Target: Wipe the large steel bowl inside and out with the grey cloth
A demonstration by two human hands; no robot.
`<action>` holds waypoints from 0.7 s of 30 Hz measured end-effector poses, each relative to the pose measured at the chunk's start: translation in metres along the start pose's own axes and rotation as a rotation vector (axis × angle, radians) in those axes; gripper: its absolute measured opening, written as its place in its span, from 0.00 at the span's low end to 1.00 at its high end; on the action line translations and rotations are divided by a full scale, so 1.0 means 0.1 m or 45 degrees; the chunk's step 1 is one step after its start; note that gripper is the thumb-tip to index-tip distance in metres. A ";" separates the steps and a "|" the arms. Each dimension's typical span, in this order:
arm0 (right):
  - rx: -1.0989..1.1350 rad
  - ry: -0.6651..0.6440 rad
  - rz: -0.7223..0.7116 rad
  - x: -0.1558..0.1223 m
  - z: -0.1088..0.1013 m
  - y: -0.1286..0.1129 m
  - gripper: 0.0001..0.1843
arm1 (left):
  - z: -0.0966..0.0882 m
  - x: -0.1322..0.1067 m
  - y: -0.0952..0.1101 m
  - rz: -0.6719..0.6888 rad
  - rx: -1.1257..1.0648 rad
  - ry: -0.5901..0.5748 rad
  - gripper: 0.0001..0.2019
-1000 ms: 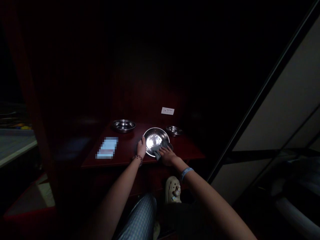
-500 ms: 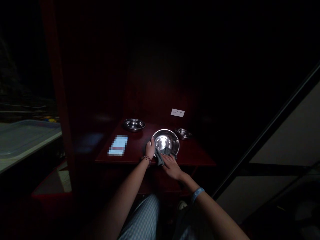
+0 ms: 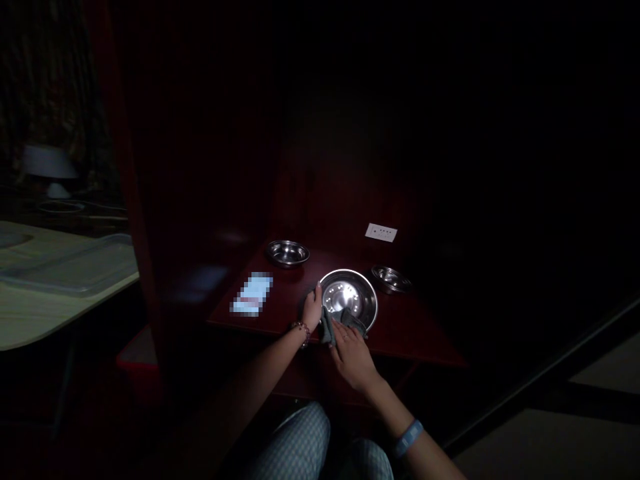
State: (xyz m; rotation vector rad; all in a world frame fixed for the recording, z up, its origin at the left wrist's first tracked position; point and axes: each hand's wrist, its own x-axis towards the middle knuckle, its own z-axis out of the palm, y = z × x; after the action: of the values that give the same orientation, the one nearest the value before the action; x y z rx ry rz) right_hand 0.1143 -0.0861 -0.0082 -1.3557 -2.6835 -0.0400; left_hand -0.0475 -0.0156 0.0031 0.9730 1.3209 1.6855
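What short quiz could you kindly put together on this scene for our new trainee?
1. How many metal bowls are on the red table?
2. True or false: the right hand is on the grey cloth.
3. What colour is the wristband? A, red; B, blue; C, yellow.

Key:
1. Three; the left hand is at the rim of the largest bowl.
2. True.
3. B.

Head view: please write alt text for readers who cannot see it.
A person's left hand holds a metal bowl while the right hand lies on a grey cloth at its near rim; two more bowls stand behind on a red table.
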 end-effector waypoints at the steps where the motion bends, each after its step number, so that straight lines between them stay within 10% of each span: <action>1: -0.001 0.056 0.012 0.00 0.05 -0.02 0.34 | -0.01 0.00 -0.02 0.000 0.003 0.006 0.29; 21: 0.240 0.636 0.279 -0.14 0.73 -0.26 0.26 | -0.15 -0.04 -0.22 -0.042 0.037 0.067 0.30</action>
State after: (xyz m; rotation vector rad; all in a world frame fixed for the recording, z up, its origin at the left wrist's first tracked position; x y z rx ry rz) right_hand 0.0943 -0.1067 -0.0811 -1.3563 -2.0684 -0.0872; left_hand -0.0572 -0.0221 -0.0212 0.9242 1.3915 1.6814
